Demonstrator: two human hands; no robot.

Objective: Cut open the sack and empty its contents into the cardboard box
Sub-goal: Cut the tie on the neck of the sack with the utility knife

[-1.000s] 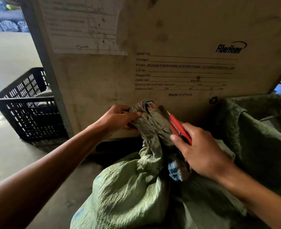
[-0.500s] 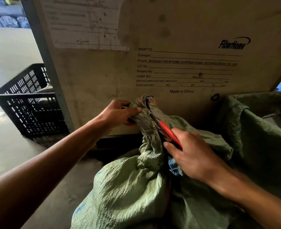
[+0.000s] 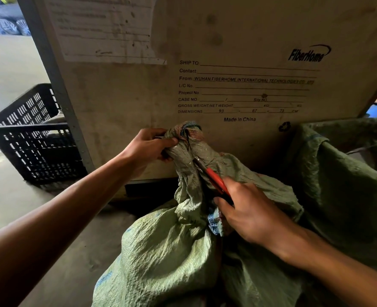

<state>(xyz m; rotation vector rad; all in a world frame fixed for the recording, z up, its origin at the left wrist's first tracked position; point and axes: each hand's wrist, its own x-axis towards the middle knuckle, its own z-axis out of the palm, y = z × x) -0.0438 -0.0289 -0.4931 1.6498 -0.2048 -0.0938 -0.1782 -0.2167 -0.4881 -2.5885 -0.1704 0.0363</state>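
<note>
A green woven sack [image 3: 161,251] stands in front of me, its neck bunched and tied at the top [image 3: 187,131]. My left hand [image 3: 147,147] grips the bunched neck from the left. My right hand [image 3: 249,213] holds a red-handled cutter [image 3: 214,178] whose blade tip presses into the sack's neck just below the knot. A tall cardboard box [image 3: 227,63] with printed shipping text rises right behind the sack. Its opening is out of view.
A black slatted plastic crate [image 3: 28,142] sits on the concrete floor at the left. A second green sack [image 3: 349,185] slumps at the right against the box. Blue bundles [image 3: 4,26] lie far back left.
The cutter has slid up and left along the sack's neck toward the knot. My left hand has kept its grip on the neck.
</note>
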